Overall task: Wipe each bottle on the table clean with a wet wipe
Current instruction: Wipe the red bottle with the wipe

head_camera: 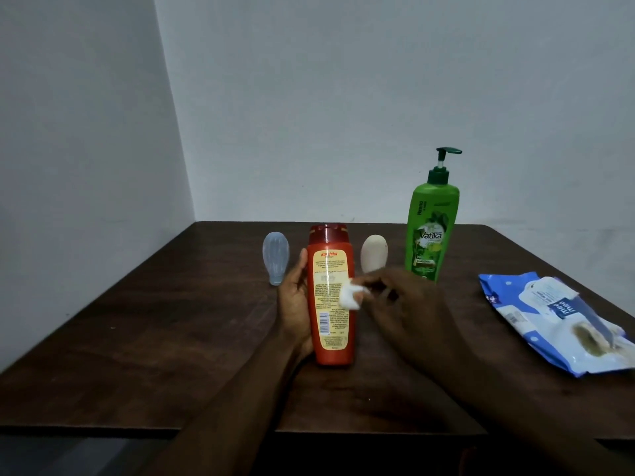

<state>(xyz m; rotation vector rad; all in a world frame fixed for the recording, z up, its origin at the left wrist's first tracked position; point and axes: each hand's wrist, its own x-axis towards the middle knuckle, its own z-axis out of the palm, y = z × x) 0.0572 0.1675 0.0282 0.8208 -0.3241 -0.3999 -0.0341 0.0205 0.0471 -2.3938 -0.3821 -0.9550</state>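
Note:
My left hand (294,304) grips an orange bottle (330,314) with a red cap and a yellow back label, holding it upright above the table. My right hand (409,305) presses a small bunched white wet wipe (350,297) against the bottle's right side. Behind stand a tall green pump bottle (431,231), a small clear bluish bottle (275,257) resting on its cap, and a small cream bottle (374,254), partly hidden by my right hand's fingers.
A blue and white wet wipe pack (563,324) lies at the right of the dark wooden table (154,338). Pale walls meet in a corner behind the table. The table's near edge runs under my forearms.

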